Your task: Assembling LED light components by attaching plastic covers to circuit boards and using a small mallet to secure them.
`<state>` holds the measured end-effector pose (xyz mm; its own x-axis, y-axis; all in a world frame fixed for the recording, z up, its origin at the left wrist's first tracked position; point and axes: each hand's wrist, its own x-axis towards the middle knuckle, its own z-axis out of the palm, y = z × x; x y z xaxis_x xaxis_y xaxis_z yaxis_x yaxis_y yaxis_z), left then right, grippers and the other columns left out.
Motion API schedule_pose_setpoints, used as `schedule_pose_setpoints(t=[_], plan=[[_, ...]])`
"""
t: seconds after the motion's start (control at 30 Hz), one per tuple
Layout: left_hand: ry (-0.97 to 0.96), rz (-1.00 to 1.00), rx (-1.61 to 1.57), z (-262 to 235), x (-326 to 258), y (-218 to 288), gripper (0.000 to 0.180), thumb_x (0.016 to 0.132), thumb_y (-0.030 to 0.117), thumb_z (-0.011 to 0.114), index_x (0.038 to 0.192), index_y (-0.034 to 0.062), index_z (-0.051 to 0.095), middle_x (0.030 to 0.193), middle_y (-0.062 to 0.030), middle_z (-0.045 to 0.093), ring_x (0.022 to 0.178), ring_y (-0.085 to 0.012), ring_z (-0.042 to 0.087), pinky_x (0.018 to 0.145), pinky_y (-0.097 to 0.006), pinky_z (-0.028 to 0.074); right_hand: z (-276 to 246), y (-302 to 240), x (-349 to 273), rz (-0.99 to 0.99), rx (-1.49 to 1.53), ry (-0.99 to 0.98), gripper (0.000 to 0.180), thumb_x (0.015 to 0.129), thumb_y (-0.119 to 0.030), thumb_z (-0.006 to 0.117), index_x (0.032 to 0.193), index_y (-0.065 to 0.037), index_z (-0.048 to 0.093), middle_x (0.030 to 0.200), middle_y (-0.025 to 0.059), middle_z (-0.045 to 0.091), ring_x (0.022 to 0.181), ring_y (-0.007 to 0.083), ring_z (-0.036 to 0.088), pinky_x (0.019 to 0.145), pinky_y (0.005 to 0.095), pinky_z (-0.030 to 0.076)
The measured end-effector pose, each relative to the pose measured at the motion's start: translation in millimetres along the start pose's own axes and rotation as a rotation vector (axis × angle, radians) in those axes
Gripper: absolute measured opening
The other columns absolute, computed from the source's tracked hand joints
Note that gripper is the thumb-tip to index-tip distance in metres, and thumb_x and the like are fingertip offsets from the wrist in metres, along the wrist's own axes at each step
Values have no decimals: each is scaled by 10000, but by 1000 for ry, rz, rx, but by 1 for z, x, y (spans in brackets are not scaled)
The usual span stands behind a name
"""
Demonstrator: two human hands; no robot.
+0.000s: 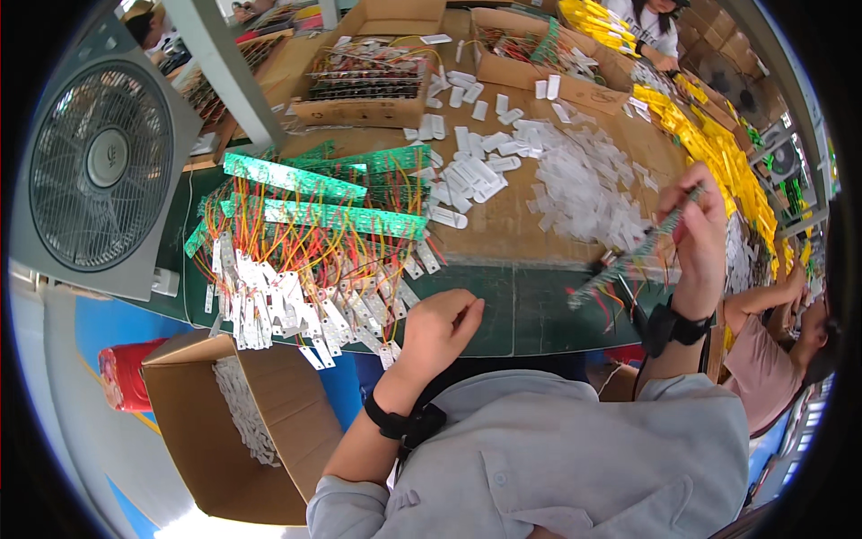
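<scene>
My right hand (699,229) is raised at the right of the table, its fingers closed on one end of a green circuit board strip (620,260). The strip slants down to the left, blurred by motion, with red and dark wires hanging from it. My left hand (440,331) is curled into a fist at the table's front edge, and nothing shows in it. Just left of it lies a pile of green circuit board strips (346,218) with red and yellow wires. Small white perforated plates (269,301) at the wire ends overhang the table edge.
White plastic covers (471,175) and translucent pieces (588,184) lie mid-table. Behind stand cardboard boxes (359,110) of wired boards. A grey fan (108,162) is at left, above an open carton (211,431). Yellow bundles (700,135) line the right; other people sit nearby.
</scene>
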<state>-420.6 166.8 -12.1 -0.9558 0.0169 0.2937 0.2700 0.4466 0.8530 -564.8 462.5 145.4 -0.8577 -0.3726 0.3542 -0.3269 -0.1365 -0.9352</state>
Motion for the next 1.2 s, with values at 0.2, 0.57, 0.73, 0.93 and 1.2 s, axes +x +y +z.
schedule_pose_setpoints(t=[0.2, 0.57, 0.73, 0.93, 1.2], plan=[[112, -47, -161, -2, 5, 15, 110, 943, 109, 665, 978, 7, 687, 742, -62, 659, 640, -142, 614, 577, -305, 457, 44, 62, 36, 520, -246, -538, 242, 889, -223, 780, 990, -57, 635, 897, 44, 715, 800, 107, 677, 670, 242, 519], [230, -377, -26, -10, -24, 28, 79, 924, 59, 704, 907, -9, 666, 679, -60, 653, 502, -65, 513, 474, -256, 382, 140, 156, 55, 125, -554, -393, 297, 884, -344, 752, 924, -51, 724, 820, 64, 715, 780, 204, 698, 676, 358, 512], [150, -428, 70, -15, -31, 44, 91, 917, 63, 712, 892, -7, 661, 660, -61, 630, 488, -70, 489, 463, -264, 358, 162, 183, 52, 72, -812, -418, 239, 746, -332, 808, 809, -116, 727, 828, 98, 720, 823, 333, 700, 699, 461, 533], [181, -405, 96, -14, -39, 43, 120, 955, 35, 676, 858, -10, 619, 633, 35, 545, 541, 7, 432, 476, -203, 296, 163, 184, 51, -147, -946, -480, 216, 722, -271, 823, 845, -123, 726, 853, 105, 700, 862, 337, 683, 753, 468, 531], [285, -380, 157, -10, -39, 33, 129, 963, 51, 669, 866, -7, 605, 625, 24, 550, 554, -6, 456, 493, -211, 336, 105, 126, 21, 87, -532, -233, 226, 958, -242, 663, 971, -38, 568, 796, 130, 643, 747, 317, 626, 646, 410, 460]])
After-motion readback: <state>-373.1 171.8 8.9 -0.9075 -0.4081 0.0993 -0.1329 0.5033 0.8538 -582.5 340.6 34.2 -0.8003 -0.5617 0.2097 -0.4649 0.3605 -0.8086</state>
